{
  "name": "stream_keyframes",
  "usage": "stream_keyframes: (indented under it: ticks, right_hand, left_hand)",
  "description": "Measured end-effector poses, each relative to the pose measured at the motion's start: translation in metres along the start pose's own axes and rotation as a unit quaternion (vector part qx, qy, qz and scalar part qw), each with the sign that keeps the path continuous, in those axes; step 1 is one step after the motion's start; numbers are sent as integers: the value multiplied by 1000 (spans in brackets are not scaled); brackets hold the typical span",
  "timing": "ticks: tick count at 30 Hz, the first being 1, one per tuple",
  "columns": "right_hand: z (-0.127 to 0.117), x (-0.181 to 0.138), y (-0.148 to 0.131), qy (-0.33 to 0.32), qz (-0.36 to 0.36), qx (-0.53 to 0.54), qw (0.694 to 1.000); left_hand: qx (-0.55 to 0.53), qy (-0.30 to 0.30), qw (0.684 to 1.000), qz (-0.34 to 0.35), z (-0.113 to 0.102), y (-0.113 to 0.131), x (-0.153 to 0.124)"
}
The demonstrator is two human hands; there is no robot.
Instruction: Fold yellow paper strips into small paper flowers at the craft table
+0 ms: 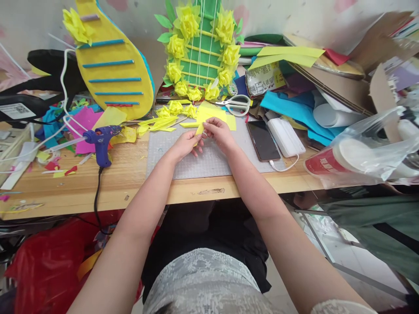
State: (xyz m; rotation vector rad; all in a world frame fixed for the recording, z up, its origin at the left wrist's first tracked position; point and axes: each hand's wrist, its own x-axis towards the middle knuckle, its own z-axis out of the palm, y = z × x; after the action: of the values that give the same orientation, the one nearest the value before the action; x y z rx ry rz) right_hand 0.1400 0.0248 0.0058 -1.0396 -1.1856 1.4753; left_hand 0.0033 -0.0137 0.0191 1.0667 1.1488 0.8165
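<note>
My left hand [185, 145] and my right hand [218, 133] meet over the grey cutting mat [209, 163]. Between them is a small strip of yellow paper [199, 130], pinched by the fingers of both hands. Just beyond lie flat yellow paper sheets [231, 122] and several yellow paper flowers [175, 107]. White-handled scissors [238, 106] rest to the right of the sheets. Behind, a green guitar-shaped craft piece [203, 65] stands upright, edged with yellow flowers and strung with white cords.
To the left, a blue glue gun [103, 141] stands with its black cord over the table edge, before a yellow guitar-shaped piece [118, 72]. On the right are a phone [263, 140], a white power bank [286, 136], a bagged cup [327, 161] and piled paper and cardboard.
</note>
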Motion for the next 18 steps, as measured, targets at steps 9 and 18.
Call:
stream_keyframes:
  ticks: [9, 18]
  right_hand:
    - [3, -2, 2, -12, -3, -23, 1000]
    - [-1, -1, 2, -3, -2, -37, 999]
  left_hand:
    - [-25, -9, 1000, 0, -4, 2, -2]
    - [-28, -27, 999, -11, -9, 5, -5]
